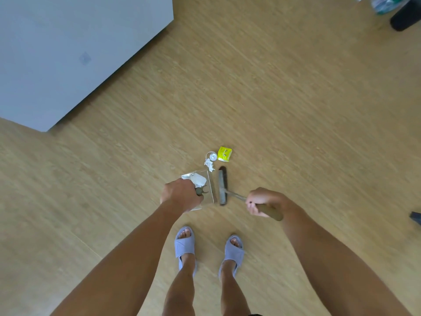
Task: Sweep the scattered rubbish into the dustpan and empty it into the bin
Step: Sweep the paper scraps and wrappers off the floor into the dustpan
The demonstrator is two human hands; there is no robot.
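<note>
My left hand point(180, 195) grips the handle of a clear dustpan point(208, 190) resting on the wooden floor; white crumpled paper point(197, 179) lies inside it. My right hand point(262, 201) is closed on the brown handle of a small brush point(222, 187), whose dark head stands just right of the dustpan's open edge. Beyond the pan lie a yellow packet point(224, 153), a round white lid-like piece point(212, 156) and a crumpled white scrap point(209, 165).
A large pale grey block point(68, 53) fills the upper left. A black cylindrical object point(405, 17) with something greenish beside it stands at the top right corner. A dark item point(415, 216) shows at the right edge. My sandalled feet point(207, 249) stand below the dustpan.
</note>
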